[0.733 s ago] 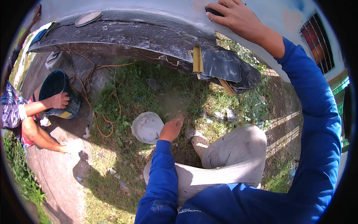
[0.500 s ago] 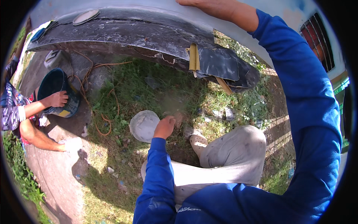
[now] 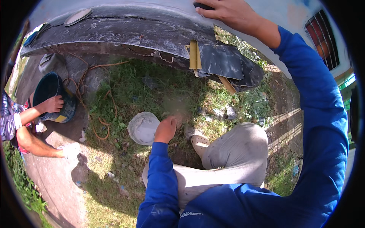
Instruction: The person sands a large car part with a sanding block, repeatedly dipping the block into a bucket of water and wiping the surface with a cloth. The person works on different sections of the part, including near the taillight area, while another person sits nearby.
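Observation:
High in the picture, my right hand [image 3: 237, 17] rests against the pale wall, with its fingers over a small dark block [image 3: 204, 6] pressed to the surface. What kind of block it is I cannot make out. Low in front of me, my left hand [image 3: 165, 129] is closed just beside the right rim of a white bucket [image 3: 143, 131]. Pale, whitish stuff coats the inside of this bucket. Whether the left fingers grip anything is hidden, partly by a hazy smudge over that spot.
A dark stone ledge [image 3: 125, 32] runs along the wall, bearing a round lid [image 3: 78, 17] and black sheets [image 3: 222, 62]. At left another person's hand [image 3: 54, 104] rests at a dark bucket [image 3: 47, 89]. An orange cord [image 3: 108, 114] lies on the grass. A barred window [image 3: 321, 40] is at right.
My right hand has shifted a little to the right along the wall, and the dark block under its fingers has come into view. My left hand stays beside the white bucket.

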The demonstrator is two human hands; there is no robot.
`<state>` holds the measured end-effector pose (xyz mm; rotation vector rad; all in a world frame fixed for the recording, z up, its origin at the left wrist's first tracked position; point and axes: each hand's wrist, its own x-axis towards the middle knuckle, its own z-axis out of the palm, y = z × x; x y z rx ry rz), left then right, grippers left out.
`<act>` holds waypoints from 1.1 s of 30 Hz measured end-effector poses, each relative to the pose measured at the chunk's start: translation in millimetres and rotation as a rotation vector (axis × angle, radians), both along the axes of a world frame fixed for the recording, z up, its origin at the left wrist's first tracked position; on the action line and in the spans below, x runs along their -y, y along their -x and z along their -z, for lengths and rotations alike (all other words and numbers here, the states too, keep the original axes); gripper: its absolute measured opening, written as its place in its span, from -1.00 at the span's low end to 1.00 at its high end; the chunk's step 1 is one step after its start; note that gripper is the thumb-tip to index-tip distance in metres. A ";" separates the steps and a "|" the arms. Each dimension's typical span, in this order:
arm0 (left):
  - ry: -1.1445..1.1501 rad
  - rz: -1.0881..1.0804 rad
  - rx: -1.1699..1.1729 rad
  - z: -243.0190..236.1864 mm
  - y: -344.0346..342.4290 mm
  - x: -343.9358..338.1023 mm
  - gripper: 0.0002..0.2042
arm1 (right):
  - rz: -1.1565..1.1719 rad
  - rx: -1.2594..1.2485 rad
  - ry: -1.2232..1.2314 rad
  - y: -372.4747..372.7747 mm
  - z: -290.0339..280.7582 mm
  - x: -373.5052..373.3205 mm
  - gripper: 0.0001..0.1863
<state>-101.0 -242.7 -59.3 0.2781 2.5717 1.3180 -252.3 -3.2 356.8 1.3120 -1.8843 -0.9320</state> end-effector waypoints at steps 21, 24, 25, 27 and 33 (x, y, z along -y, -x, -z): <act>-0.157 -0.055 0.067 -15.6 3.7 -5.3 -0.69 | 0.210 -0.015 -0.142 -66.9 30.3 -158.2 -0.54; -0.123 0.003 0.117 -10.1 0.9 -20.6 -0.70 | 0.157 -0.037 -0.049 4.1 24.7 -63.9 -0.52; -0.119 -0.023 0.131 -1.8 1.1 -11.6 -0.70 | -0.035 -0.018 0.031 -1.7 7.4 -10.7 -0.84; -0.106 -0.005 0.100 -3.2 5.8 -14.7 -0.70 | 0.095 -0.054 0.010 1.8 22.9 -45.6 -0.52; -0.123 -0.093 0.027 -21.8 -7.3 20.7 -0.69 | 0.176 -0.062 -0.068 -49.0 28.7 -139.1 -0.54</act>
